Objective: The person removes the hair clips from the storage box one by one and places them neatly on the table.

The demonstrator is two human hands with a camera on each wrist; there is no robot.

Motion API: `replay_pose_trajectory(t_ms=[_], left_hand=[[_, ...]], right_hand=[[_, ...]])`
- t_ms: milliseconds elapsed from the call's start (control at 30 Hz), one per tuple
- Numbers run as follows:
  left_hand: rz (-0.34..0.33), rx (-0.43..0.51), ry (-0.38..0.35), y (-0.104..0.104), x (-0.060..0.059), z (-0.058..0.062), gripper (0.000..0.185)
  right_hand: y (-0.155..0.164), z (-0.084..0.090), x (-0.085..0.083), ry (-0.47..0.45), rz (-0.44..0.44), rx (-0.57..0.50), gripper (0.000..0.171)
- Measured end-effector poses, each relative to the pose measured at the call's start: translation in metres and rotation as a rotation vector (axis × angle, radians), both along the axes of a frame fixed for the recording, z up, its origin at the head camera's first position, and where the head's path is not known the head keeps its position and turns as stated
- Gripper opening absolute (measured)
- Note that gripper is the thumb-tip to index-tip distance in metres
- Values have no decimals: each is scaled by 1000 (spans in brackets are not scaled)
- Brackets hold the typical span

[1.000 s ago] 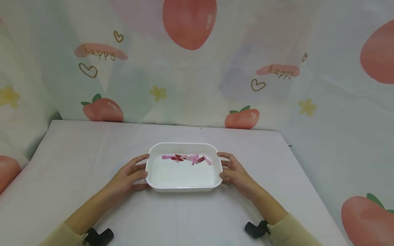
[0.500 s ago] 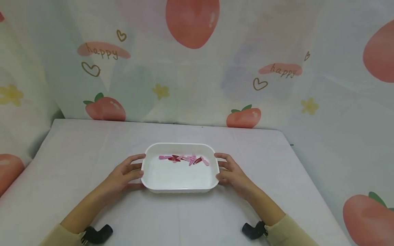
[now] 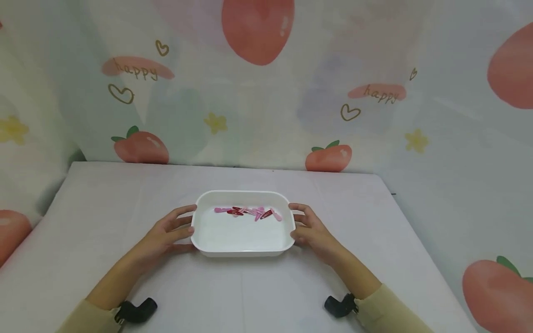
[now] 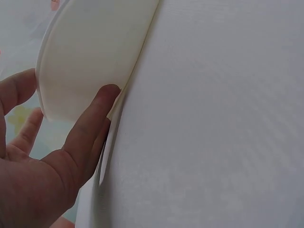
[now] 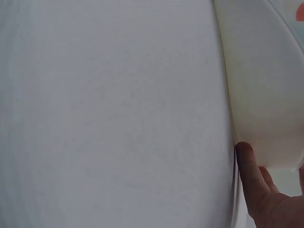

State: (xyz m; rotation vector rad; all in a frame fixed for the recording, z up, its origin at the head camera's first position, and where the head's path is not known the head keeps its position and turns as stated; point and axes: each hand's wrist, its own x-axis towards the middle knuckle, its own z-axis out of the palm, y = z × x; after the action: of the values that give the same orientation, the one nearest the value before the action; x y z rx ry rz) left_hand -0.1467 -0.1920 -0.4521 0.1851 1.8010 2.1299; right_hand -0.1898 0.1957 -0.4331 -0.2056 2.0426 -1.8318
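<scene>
The white tray [image 3: 243, 240] sits mid-table with its long axis running left to right, squarely between the left hand [image 3: 166, 233] and right hand [image 3: 312, 231], each equally near and apparently clasping a short end with curled fingers, thumbs low.

The hair clips [image 3: 250, 213] heaped at the far end of the white tray [image 3: 241, 252] overlap and are too small to count or to tell apart one by one. In the left wrist view the left hand [image 4: 42, 161] is cut off by the left and bottom edges, so only the thumb and parts of two fingers show. In the right wrist view only the thumb of the right hand [image 5: 261, 194] shows, at the bottom corner, the tray running off the edge.
</scene>
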Motion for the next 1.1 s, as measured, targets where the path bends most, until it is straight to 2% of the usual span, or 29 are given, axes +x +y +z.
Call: replay_pose_trajectory(t_ms=[233,367,433,533,600,667,733,800,900,1100], left_hand=[[8,12,-16,12,-10,-2,56],[-7,1,-3,16,-15,1,55],[-15,-3,-6,17,-16,2,55],[-13,-3,-19,17,-16,2,57],[-12,4,-28,17,-16,2,57],[-10,7,-33,17,-15,1,58],[-9,8,-36,17,-14,0,58],[-5,5,-38,18,-13,0,58],[-3,0,-37,19,-12,-1,57],[-7,23,-36,19,-12,0,58]], right_hand=[[13,2,-6,4,15,-10,64],[18,13,-8,57,-33,55,55],[18,21,-9,156,-94,92,50],[12,34,-11,395,-178,139,47],[6,42,-12,538,-181,141,46],[-2,49,-12,600,-135,136,44],[-10,54,-13,545,-56,91,42],[-17,55,-14,433,6,34,40],[-28,53,-17,253,45,-32,39],[-49,44,-31,91,47,44,42]])
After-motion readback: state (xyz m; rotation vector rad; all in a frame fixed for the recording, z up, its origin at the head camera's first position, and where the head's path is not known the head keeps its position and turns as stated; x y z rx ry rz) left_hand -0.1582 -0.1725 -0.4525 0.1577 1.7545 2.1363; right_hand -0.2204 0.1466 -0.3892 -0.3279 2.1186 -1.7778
